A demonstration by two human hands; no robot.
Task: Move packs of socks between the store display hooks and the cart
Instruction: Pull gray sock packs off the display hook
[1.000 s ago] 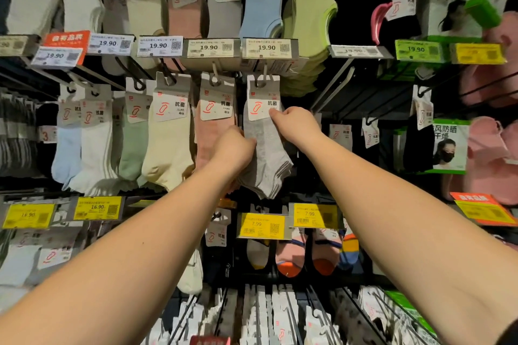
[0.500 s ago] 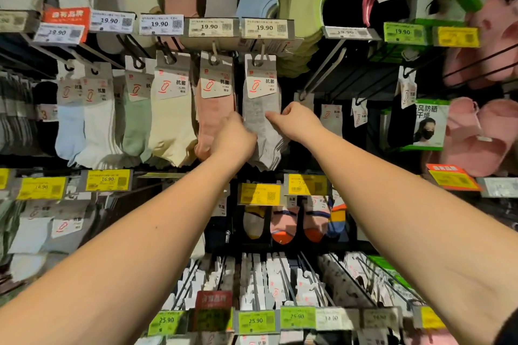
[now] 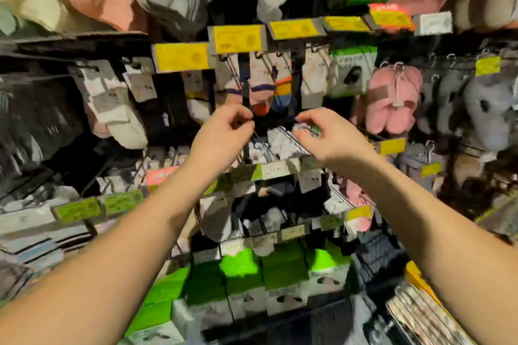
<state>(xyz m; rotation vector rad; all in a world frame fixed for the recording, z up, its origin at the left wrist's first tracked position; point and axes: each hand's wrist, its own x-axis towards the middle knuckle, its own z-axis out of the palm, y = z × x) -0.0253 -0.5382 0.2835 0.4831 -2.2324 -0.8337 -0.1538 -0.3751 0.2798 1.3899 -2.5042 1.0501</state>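
Both hands reach toward the lower hooks — left hand (image 3: 221, 131) with fingers curled, its hold unclear in the blur; right hand (image 3: 330, 134) pinches a white sock pack (image 3: 304, 128) on its hook.

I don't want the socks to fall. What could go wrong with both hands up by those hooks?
The picture is blurred from motion, so aim could slip. The right hand pinches a small white pack over the crowded row of white sock packs; neighbouring packs might get knocked off. The left hand, fingers curled, sits near thin metal hooks that could snag it.
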